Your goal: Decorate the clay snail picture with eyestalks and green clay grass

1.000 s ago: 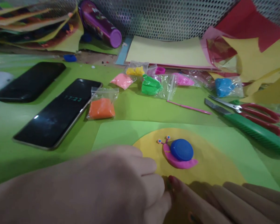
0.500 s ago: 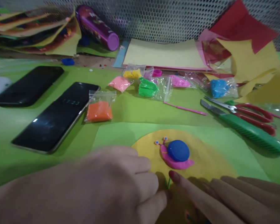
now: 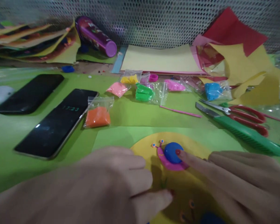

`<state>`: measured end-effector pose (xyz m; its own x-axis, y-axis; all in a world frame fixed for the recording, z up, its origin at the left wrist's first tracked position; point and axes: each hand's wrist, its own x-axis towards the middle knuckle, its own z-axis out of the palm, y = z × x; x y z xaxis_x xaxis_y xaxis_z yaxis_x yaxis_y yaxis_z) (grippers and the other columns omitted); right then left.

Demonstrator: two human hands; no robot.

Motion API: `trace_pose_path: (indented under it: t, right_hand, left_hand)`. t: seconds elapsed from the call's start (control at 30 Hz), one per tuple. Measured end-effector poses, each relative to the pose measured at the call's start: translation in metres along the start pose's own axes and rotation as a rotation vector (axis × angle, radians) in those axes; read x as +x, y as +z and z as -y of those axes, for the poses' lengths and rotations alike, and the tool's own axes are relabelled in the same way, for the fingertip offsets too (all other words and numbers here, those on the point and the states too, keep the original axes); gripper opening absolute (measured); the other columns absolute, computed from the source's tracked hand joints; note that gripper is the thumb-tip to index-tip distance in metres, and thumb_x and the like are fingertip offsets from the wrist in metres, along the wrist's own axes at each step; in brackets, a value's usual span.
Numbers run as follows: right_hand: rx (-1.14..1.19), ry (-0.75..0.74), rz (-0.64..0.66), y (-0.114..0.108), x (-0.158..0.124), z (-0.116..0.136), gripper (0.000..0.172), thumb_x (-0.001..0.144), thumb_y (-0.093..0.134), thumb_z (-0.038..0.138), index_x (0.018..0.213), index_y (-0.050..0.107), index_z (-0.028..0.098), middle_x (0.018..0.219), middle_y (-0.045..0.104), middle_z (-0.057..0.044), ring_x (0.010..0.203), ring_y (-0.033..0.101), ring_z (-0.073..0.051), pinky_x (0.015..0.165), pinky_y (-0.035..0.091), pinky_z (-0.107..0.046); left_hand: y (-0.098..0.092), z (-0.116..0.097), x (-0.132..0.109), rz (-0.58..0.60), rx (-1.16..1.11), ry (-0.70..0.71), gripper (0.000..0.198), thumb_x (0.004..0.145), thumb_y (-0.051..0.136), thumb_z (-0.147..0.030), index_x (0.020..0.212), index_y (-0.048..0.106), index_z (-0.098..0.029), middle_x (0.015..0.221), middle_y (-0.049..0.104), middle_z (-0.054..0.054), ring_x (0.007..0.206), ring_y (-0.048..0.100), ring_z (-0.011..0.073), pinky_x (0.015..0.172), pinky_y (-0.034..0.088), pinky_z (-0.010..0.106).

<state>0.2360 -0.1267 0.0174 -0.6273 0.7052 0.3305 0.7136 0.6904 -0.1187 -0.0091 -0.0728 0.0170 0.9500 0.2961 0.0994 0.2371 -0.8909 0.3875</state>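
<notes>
A clay snail with a pink body (image 3: pixel 174 165) and a round blue shell (image 3: pixel 171 152) lies on a yellow paper circle (image 3: pixel 142 143). The index fingertip of my right hand (image 3: pixel 238 180) rests on the shell, its other fingers stretched out over the paper. My left hand (image 3: pixel 121 183) lies palm down beside it, one red-nailed finger extended and the others bent, with nothing visible in it. By that finger is a thin green strip (image 3: pixel 163 183), partly shaded. Nearer me, a second pair of stalked eyes (image 3: pixel 191 204) and a dark blue piece (image 3: pixel 211 218) show under my right hand.
Two phones (image 3: pixel 58 124) lie left, next to a bag of orange clay (image 3: pixel 98 117). Bagged clay, including a green lump (image 3: pixel 144 92), lines the middle. A green cutter (image 3: pixel 245 133) with exposed blade and red scissors (image 3: pixel 247 113) lie right. A purple tumbler (image 3: pixel 95 37) is behind.
My right index finger has moved up from the green strip onto the blue shell. My left hand's extended finger has shifted slightly right. The whole view has tilted a little.
</notes>
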Motion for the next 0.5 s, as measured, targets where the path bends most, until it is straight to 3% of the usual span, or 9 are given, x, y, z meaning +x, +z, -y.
trace_pose_path:
  t: [0.13,0.27,0.4,0.5]
  right_hand:
    - [0.075,0.003,0.016,0.008,-0.002,0.000,0.031,0.095,0.032,0.012,0.120,0.050,0.015,0.069,0.063,-0.002,0.052,0.055,-0.015,0.043,0.036,-0.032]
    - [0.123,-0.011,-0.007,0.012,-0.002,0.000,0.037,0.090,0.035,0.008,0.124,0.047,0.015,0.075,0.066,-0.002,0.058,0.061,-0.016,0.045,0.042,-0.031]
    - [0.185,0.104,-0.116,0.014,-0.002,-0.001,0.037,0.089,0.036,0.009,0.122,0.049,0.020,0.078,0.068,-0.003,0.059,0.063,-0.016,0.043,0.043,-0.030]
    - [0.238,0.140,-0.121,0.014,-0.002,0.000,0.037,0.089,0.035,0.008,0.121,0.050,0.021,0.078,0.067,-0.002,0.056,0.061,-0.013,0.042,0.041,-0.027]
  left_hand:
    - [-0.008,0.002,0.003,0.115,0.029,0.020,0.020,0.087,0.054,-0.019,0.104,0.062,-0.027,0.083,0.064,-0.002,0.072,0.057,0.0147,0.061,0.045,0.026]
    - [-0.004,0.007,0.002,0.061,0.070,0.030,0.024,0.085,0.053,-0.017,0.104,0.062,-0.027,0.076,0.062,-0.001,0.067,0.056,0.0162,0.062,0.044,0.029]
    - [0.000,0.013,0.002,0.021,-0.002,0.099,0.036,0.080,0.053,-0.019,0.115,0.059,-0.024,0.071,0.059,-0.001,0.060,0.052,0.0163,0.054,0.040,0.031]
    - [-0.002,0.014,0.005,0.024,0.002,0.085,0.041,0.077,0.050,-0.013,0.117,0.059,-0.022,0.069,0.058,0.000,0.058,0.052,0.0169,0.051,0.037,0.032]
